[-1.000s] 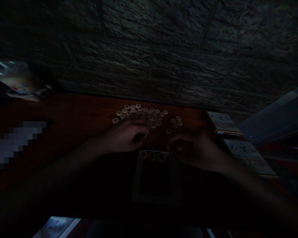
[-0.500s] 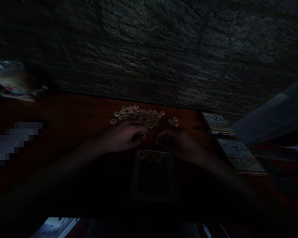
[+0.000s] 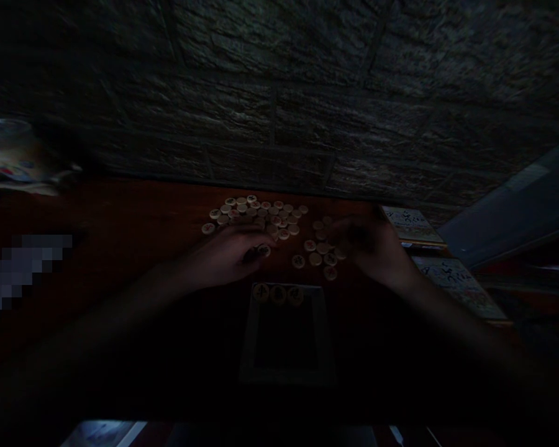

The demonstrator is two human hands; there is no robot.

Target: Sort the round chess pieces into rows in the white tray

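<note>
Head view: I see a very dim scene, a reddish wooden table point(image 3: 135, 223) against a stone wall point(image 3: 279, 93).
Left hand: my left hand point(image 3: 228, 254) sits where it was half a second ago, fingers curled on one round game piece point(image 3: 262, 250) at its fingertips.
Right hand: my right hand point(image 3: 370, 248) has swung out to the right from above the tray; it is blurred, so I cannot tell whether its fingers are closed or apart.
Newly uncovered: a loose cluster of pieces point(image 3: 319, 251) now shows just left of that hand.
Main pile: the heap of pieces point(image 3: 256, 214) lies beyond the left hand, unchanged.
Tray: the dark tray point(image 3: 286, 335) is near me, three pieces point(image 3: 278, 293) in a row along its far edge.
Right edge: two printed boards point(image 3: 412, 225) lie beside the right hand.
</note>
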